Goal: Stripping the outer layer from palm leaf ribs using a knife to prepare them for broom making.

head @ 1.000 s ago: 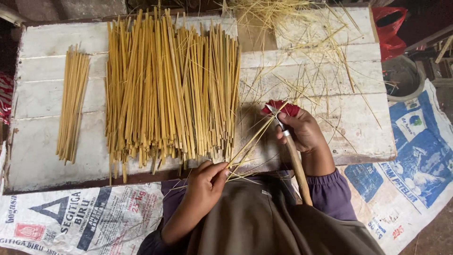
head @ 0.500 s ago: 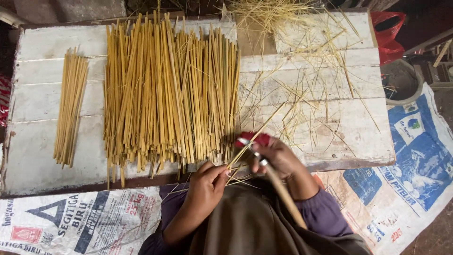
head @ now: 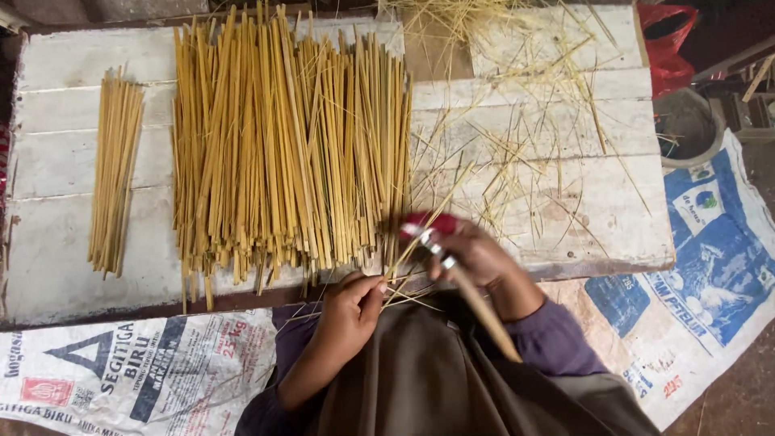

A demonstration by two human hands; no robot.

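My left hand [head: 352,305] pinches the near end of a thin yellow bamboo strip [head: 413,242] that slants up and to the right over the board's front edge. My right hand [head: 476,257] grips a knife [head: 483,311] with a long wooden handle, red tape at its top end, its blade pressed against the strip. A big pile of yellow bamboo strips [head: 282,145] lies just left of both hands on the white wooden board [head: 565,234].
A small bundle of strips [head: 115,169] lies at the board's left. Thin shavings [head: 517,121] scatter over its right side. Printed sacks [head: 694,258] cover the floor. A grey bucket [head: 686,125] and a red bag [head: 666,44] stand at the right.
My right hand and the knife have moved left and toward me along the strip, closer to my left hand. My left hand has stayed put.
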